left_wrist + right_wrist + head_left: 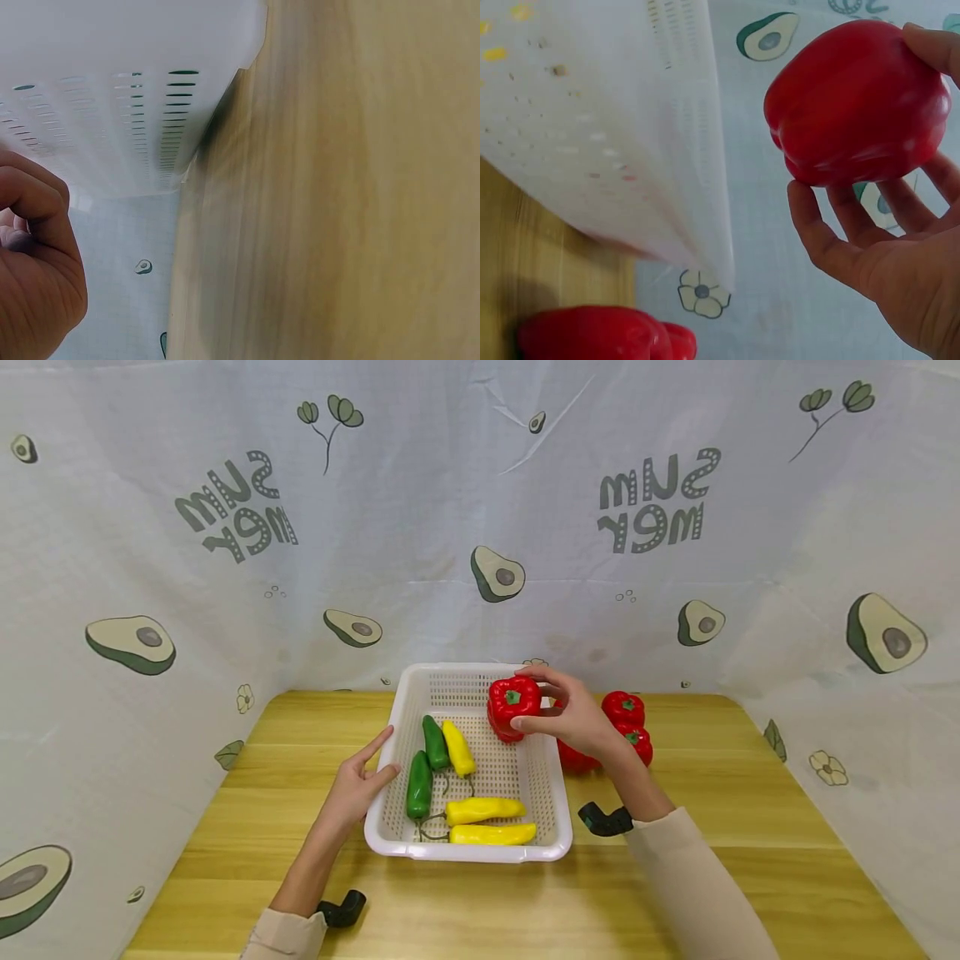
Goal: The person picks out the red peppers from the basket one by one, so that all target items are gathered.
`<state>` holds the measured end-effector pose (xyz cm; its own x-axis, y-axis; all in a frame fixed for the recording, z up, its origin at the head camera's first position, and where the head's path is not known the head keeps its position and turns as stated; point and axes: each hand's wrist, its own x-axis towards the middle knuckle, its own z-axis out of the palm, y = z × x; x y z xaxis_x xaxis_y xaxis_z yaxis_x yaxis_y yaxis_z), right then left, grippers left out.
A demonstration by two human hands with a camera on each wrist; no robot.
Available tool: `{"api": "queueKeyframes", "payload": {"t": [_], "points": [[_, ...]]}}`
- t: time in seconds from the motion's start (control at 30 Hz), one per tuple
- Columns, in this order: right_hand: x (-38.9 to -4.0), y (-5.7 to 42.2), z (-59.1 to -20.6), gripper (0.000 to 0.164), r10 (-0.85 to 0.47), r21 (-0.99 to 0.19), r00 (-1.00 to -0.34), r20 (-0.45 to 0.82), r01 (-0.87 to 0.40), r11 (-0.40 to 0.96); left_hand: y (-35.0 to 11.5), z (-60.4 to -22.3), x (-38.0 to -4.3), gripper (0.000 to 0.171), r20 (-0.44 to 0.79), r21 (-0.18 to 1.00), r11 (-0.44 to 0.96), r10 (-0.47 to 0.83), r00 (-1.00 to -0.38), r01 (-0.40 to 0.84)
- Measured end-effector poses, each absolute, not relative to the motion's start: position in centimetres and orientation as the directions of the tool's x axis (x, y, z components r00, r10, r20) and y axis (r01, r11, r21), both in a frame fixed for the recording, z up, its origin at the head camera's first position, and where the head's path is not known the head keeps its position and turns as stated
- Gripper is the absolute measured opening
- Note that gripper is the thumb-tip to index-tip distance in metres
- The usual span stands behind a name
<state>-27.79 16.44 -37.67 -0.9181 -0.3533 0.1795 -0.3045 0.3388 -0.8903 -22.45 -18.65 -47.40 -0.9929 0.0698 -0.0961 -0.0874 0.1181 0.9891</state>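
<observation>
My right hand [573,714] grips a red bell pepper [513,700] over the back right part of a white plastic basket [468,853]. In the right wrist view, thumb and fingertips hold this pepper [859,105] at its sides, above the basket's rim. More red shows just below it in the head view; whether that is a second pepper I cannot tell. My left hand [356,789] holds the basket's left rim with thumb and index finger; its other fingers look bent in the left wrist view. Inside lie two green peppers [419,787] and three yellow peppers [486,811].
Right of the basket, red bell peppers [623,707] lie on the wooden table [285,793], one partly hidden by my right hand. A printed white cloth [420,510] hangs behind the table and along both sides.
</observation>
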Motion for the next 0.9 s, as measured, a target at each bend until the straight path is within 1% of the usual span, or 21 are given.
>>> {"api": "queueKeyframes", "payload": {"t": [0.2,0.57,0.7,0.9], "points": [[-26.5,18.4,-38.2,0.075,-0.302,-0.894,-0.937,0.174,-0.279,0.351,-18.6,-47.6,-22.4,0.068,-0.096,0.988,0.127,0.068,-0.993,-0.087],[-23.9,21.7,-38.7,0.068,-0.256,-0.885,-0.943,0.211,-0.296,0.36,-18.8,-47.7,-22.3,0.067,-0.089,0.989,0.126,0.071,-0.993,-0.08],[-23.1,22.6,-39.3,0.067,-0.24,-0.895,-0.95,0.2,-0.277,0.35,-18.9,-47.5,-22.2,0.067,-0.092,0.988,0.131,0.059,-0.994,-0.084],[-22.0,23.9,-40.4,0.066,-0.189,-0.889,-0.964,0.188,-0.249,0.384,-18.7,-47.5,-22.3,0.067,-0.086,0.989,0.129,0.07,-0.994,-0.077]]}}
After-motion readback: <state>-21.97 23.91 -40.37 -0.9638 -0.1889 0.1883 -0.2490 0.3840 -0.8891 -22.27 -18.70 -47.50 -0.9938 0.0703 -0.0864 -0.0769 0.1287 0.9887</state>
